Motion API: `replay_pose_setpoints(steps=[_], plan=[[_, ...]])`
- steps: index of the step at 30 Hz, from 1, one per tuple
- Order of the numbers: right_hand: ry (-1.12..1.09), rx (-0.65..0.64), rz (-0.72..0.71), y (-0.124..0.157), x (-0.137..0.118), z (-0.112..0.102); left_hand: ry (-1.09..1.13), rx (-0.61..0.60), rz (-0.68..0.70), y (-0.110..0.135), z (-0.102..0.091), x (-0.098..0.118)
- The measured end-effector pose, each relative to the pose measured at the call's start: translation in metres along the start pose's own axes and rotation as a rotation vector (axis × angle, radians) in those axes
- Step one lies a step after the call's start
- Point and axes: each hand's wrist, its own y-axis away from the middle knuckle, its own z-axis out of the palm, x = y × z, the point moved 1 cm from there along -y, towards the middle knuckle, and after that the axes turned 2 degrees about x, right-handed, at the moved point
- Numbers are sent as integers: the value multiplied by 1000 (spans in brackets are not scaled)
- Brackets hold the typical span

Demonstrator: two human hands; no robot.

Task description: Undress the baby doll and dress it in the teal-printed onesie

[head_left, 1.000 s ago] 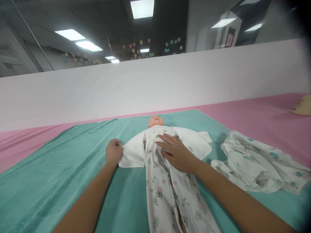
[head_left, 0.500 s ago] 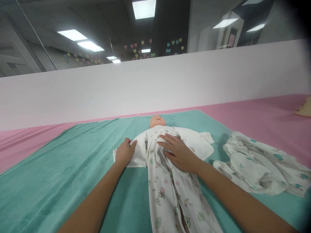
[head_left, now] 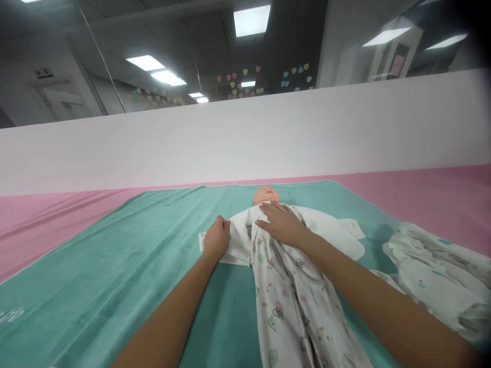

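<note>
A baby doll lies on its back, its bald vinyl head (head_left: 266,195) pointing away from me. It wears a long white sleepsuit with a small animal print (head_left: 286,301). Beneath its shoulders spreads a white cloth wrap (head_left: 330,230). My left hand (head_left: 217,238) is closed on the wrap's folded left flap (head_left: 240,245), beside the doll's body. My right hand (head_left: 280,223) rests flat on the doll's upper chest with its fingers apart. The doll's arms are hidden under the fabric.
The doll lies on a teal towel (head_left: 115,266) spread over a pink sheet (head_left: 49,225). A crumpled printed cloth (head_left: 433,276) lies to the right. A white partition (head_left: 230,143) runs behind, with paper hearts (head_left: 238,84) on a far wall.
My left hand has moved toward the doll, drawing the wrap's left flap inward so it looks narrower. My right hand has slid up to the doll's upper chest.
</note>
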Motion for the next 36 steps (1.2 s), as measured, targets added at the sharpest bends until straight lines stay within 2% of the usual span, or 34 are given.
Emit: replay_pose_setpoints(steps=[1,4,8,12,16,22,25,28,31,33,36], plan=[[56,-24,-18,-12,-4,2,7,8,0,-1,0,0],[210,-205,-101,-45,-19,14,18,35,14,-3,0,-1],[281,-303,-153,-76,-39,39,19,62,32,-5,0,-4],[330,-382,-168,-90,-47,59,29,76,33,-7,2,-9],[352,-432,-179,-92,-44,60,32,74,11,-7,3,-12],[362,-473,-195,-92,-35,38,103,86,-23,-5,2,-16],[381,-482,-179,-92,-22,14,158,93,-72,-6,1,-19],[405,-489,-58,-88,-2,-17,192,93,-106,-8,0,-21],[395,-442,18,-82,17,-44,236,91,-125,-9,1,-22],[371,-414,11,-78,23,-56,277,85,-139,-10,3,-23],[324,-395,-2,-73,20,-61,370,77,-169,-10,4,-24]])
